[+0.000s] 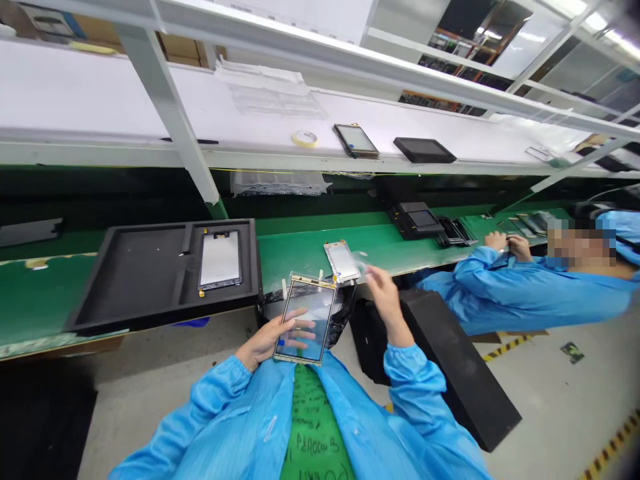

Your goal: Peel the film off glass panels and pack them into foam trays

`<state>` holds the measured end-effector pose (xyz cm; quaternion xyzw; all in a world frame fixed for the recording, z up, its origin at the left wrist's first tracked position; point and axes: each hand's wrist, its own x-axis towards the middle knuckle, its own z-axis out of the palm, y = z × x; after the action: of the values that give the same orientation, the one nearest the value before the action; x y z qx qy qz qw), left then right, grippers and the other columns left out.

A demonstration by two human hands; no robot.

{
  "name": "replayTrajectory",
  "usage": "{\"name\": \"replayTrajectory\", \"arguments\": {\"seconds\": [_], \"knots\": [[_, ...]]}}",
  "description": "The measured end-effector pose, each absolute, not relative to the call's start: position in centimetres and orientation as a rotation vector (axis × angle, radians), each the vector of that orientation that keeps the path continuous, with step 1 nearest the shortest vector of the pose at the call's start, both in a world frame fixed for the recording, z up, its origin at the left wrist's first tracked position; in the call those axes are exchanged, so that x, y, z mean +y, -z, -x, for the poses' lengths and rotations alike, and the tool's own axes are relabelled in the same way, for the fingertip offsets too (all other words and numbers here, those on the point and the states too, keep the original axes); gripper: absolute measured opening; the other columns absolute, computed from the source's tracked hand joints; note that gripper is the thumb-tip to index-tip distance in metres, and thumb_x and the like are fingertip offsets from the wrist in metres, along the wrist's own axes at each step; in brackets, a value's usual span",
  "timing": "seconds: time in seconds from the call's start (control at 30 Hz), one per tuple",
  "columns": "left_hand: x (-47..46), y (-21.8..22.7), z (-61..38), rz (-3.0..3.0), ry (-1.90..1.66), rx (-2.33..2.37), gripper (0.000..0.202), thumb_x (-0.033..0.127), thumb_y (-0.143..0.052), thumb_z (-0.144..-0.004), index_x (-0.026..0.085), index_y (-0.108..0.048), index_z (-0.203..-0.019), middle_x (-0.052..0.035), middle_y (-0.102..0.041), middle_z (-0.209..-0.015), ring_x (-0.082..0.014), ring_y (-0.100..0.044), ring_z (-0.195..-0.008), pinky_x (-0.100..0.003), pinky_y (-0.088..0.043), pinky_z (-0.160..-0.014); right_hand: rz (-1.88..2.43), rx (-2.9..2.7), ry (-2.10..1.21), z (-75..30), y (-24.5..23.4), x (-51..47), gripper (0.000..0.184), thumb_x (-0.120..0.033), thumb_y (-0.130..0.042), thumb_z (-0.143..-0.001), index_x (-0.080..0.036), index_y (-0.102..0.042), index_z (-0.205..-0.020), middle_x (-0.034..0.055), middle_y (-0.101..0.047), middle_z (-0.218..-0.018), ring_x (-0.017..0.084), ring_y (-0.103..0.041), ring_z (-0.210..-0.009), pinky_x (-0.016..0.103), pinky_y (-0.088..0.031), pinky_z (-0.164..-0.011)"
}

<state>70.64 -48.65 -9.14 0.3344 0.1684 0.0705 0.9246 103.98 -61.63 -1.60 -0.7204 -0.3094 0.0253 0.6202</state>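
Our left hand (263,340) is grasping a gold-edged glass touch panel (305,320) at 6 o'clock, its fingers spread across the panel, which is held up above our lap. Our right hand (385,300) is raised at 1 o'clock from that panel, its fingers loosely curled rather than clenched. A clear film (361,261) sits at the fingertips, and we cannot tell whether they are pinching it.

Ahead at 12 o'clock runs the long green tabletop (320,250), with a white shelf (100,100) above it on pale uprights. A long black foam case (460,360) leans on the floor at 4 o'clock. At 2 o'clock, a co-worker (530,293) in a blue smock sits at the tabletop, with both hands (505,243) together on something we cannot make out.

At 10 o'clock, a black foam tray (130,273) lies on the tabletop, holding a silver-backed panel (220,260) in its right compartment. Another silver-backed panel (343,261) lies on the tabletop edge at 12 o'clock, just beyond our hands. A black plastic bag (345,313) bunches directly behind the held panel. On the shelf, at 12 o'clock, sit a small stack of panels (356,140) and a roll of tape (305,139).
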Motion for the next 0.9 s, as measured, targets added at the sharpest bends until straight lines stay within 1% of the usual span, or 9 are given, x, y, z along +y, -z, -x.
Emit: {"name": "replayTrajectory", "arguments": {"seconds": [0.07,0.13,0.27,0.37,0.53,0.67,0.73,0.8,0.9], "knots": [[-48.7,9.3,-70.6,-0.686,-0.130,0.333,0.053,0.037,-0.071,-0.091,0.020,-0.058,-0.140,-0.0222,-0.067,-0.136,-0.0367,-0.071,-0.115,-0.049,-0.058,-0.091,1.603,-0.777,-0.434,-101.0,3.2,-60.8,0.051,-0.060,-0.080,-0.072,-0.019,-0.072,-0.102,0.0089,-0.071,-0.106,0.023,-0.065,-0.102,0.044,-0.051,-0.100],[-48.9,9.3,-70.6,-0.681,-0.108,0.329,0.054,0.037,-0.073,-0.090,0.020,-0.059,-0.139,-0.0217,-0.068,-0.135,-0.0358,-0.072,-0.113,-0.048,-0.058,-0.091,1.437,-0.735,-0.778,-98.4,4.6,-59.5,0.048,-0.061,-0.081,-0.072,-0.019,-0.069,-0.092,0.0042,-0.070,-0.089,0.018,-0.066,-0.083,0.035,-0.057,-0.082],[-49.1,9.4,-70.4,-0.684,-0.085,0.319,0.053,0.037,-0.076,-0.087,0.021,-0.062,-0.136,-0.0201,-0.067,-0.137,-0.0369,-0.069,-0.117,-0.050,-0.059,-0.090,1.226,-0.598,-1.028,-95.9,6.1,-57.8,0.054,-0.063,-0.087,-0.064,-0.022,-0.053,-0.070,-0.0061,-0.052,-0.061,0.009,-0.046,-0.052,0.022,-0.044,-0.050],[-49.2,9.7,-70.0,-0.709,-0.104,0.306,0.052,0.034,-0.081,-0.081,0.020,-0.068,-0.129,-0.0185,-0.067,-0.137,-0.0380,-0.067,-0.121,-0.051,-0.059,-0.090,1.188,-0.609,-1.121,-95.0,7.0,-57.7,0.058,-0.064,-0.089,-0.060,-0.022,-0.050,-0.070,-0.0068,-0.051,-0.060,0.008,-0.043,-0.051,0.021,-0.041,-0.050],[-49.4,9.6,-68.3,-0.774,-0.193,0.401,0.051,0.031,-0.091,-0.068,0.015,-0.071,-0.112,-0.0154,-0.081,-0.105,-0.0332,-0.077,-0.098,-0.044,-0.058,-0.089,1.301,-0.849,-1.321,-93.6,9.9,-59.5,0.051,-0.052,-0.091,-0.062,-0.019,-0.053,-0.071,-0.0051,-0.059,-0.067,0.007,-0.047,-0.055,0.019,-0.039,-0.052],[-49.6,9.5,-66.2,-0.788,-0.314,0.583,0.074,0.036,-0.089,-0.071,0.020,-0.058,-0.136,-0.0075,-0.080,-0.087,-0.0269,-0.077,-0.084,-0.033,-0.058,-0.074,1.210,-0.925,-1.563,-92.6,11.4,-62.2,0.051,-0.042,-0.091,-0.064,-0.018,-0.064,-0.100,0.0054,-0.072,-0.106,0.009,-0.059,-0.071,0.019,-0.043,-0.059],[-49.6,10.0,-65.1,-0.805,-0.313,0.663,0.073,0.043,-0.087,-0.073,0.019,-0.060,-0.137,-0.0058,-0.078,-0.081,-0.0242,-0.076,-0.078,-0.031,-0.058,-0.070,1.164,-0.979,-1.694,-91.8,11.8,-63.2,0.052,-0.036,-0.087,-0.068,-0.018,-0.067,-0.114,0.0077,-0.072,-0.112,0.011,-0.061,-0.075,0.021,-0.045,-0.062],[-49.6,10.7,-64.2,-0.833,-0.294,0.746,0.059,0.048,-0.086,-0.073,0.016,-0.072,-0.120,-0.0076,-0.078,-0.083,-0.0231,-0.075,-0.077,-0.032,-0.059,-0.071,1.153,-0.957,-1.785,-91.2,12.4,-63.8,0.046,-0.032,-0.084,-0.071,-0.017,-0.071,-0.113,0.0056,-0.073,-0.100,0.011,-0.061,-0.072,0.021,-0.044,-0.063],[-50.0,11.5,-63.1,-0.862,-0.354,0.838,0.047,0.052,-0.085,-0.072,0.014,-0.080,-0.099,-0.0140,-0.079,-0.110,-0.0276,-0.075,-0.099,-0.037,-0.060,-0.088,1.163,-0.683,-1.826,-91.5,14.5,-64.2,0.029,-0.027,-0.081,-0.070,-0.014,-0.075,-0.095,-0.0004,-0.066,-0.073,0.008,-0.052,-0.059,0.018,-0.036,-0.055]]}}
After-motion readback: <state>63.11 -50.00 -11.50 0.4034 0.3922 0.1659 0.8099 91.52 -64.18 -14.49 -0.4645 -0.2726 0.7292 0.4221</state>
